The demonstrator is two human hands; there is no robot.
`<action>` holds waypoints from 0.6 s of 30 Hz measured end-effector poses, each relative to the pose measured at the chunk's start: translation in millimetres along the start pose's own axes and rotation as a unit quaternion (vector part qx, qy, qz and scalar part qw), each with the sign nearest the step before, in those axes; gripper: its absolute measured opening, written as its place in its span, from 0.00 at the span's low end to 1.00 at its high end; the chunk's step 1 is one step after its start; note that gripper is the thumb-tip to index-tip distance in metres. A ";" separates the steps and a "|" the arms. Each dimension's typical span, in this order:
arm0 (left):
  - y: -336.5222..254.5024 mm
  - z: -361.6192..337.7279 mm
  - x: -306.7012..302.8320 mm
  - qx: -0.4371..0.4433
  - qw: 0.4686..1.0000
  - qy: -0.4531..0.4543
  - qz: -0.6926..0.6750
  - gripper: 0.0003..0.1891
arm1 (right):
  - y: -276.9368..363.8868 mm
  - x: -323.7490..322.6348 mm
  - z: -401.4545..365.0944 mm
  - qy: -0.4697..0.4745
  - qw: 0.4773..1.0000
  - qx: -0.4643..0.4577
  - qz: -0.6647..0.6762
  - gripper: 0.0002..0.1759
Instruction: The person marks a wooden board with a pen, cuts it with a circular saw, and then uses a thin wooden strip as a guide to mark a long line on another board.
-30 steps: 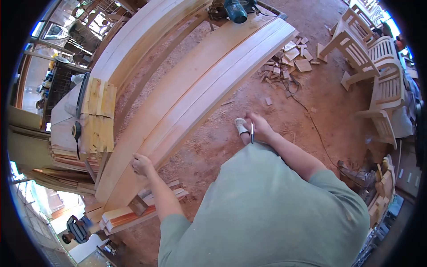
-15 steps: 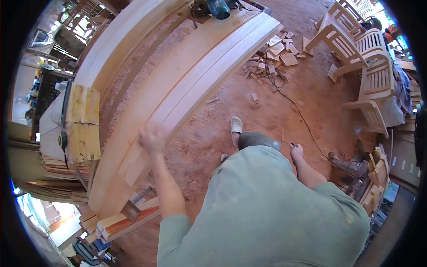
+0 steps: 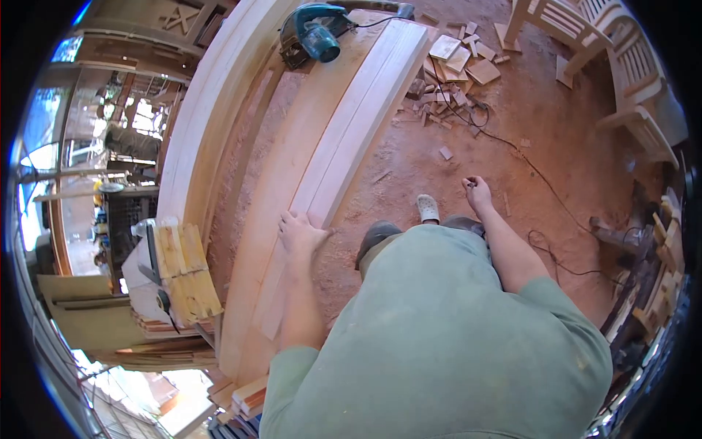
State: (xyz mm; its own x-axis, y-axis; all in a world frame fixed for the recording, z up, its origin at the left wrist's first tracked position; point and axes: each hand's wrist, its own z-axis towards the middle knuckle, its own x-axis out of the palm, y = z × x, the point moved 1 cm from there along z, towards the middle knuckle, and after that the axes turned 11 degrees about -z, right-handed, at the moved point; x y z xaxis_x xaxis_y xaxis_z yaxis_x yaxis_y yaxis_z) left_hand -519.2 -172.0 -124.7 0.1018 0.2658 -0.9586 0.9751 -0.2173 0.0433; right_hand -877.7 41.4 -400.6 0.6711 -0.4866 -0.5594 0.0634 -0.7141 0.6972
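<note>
We see a long, narrow, pale plank [image 3: 347, 139] lying flat, lengthwise along one side of a broader, tan board [image 3: 311, 132]. Fine straight lines run down the plank's smooth upper face, and we make out a thin dark seam where the two meet. Both slant away from us, slightly bowed in this view. The left hand [image 3: 298, 233] rests spread across the plank. In the right hand [image 3: 479, 195] we see a small dark object [image 3: 472, 184], mostly hidden by the curled fingers.

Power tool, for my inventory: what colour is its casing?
The casing is teal blue, shown in the head view.
</note>
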 end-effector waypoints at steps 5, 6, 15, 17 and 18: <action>5.7 17.4 -6.6 -0.003 0.997 0.082 0.005 0.45 | -61.8 2.0 2.7 -0.017 0.996 0.085 0.002 0.20; 1.9 18.9 -10.9 0.004 0.997 0.079 0.013 0.45 | -74.0 5.3 3.2 -0.030 0.992 0.117 0.028 0.18; 11.4 23.9 7.0 0.080 0.996 0.029 -0.005 0.45 | -70.3 -10.2 -19.5 -0.044 0.955 0.258 0.142 0.16; 11.1 25.6 8.2 0.080 0.996 0.036 -0.027 0.44 | -81.9 3.8 -7.4 -0.038 0.967 0.237 0.089 0.16; 9.6 26.3 7.0 0.077 0.996 0.038 -0.030 0.44 | -106.1 23.6 6.9 -0.056 0.982 0.176 0.030 0.16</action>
State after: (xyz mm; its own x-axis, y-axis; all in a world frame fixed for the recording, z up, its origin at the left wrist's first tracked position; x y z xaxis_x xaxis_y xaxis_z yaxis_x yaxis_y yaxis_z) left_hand -514.3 -196.9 -138.4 0.0644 0.3517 -0.9339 0.9388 -0.3386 -0.0628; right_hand -873.6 102.2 -490.9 0.5796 -0.5714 -0.5810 -0.2462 -0.8024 0.5436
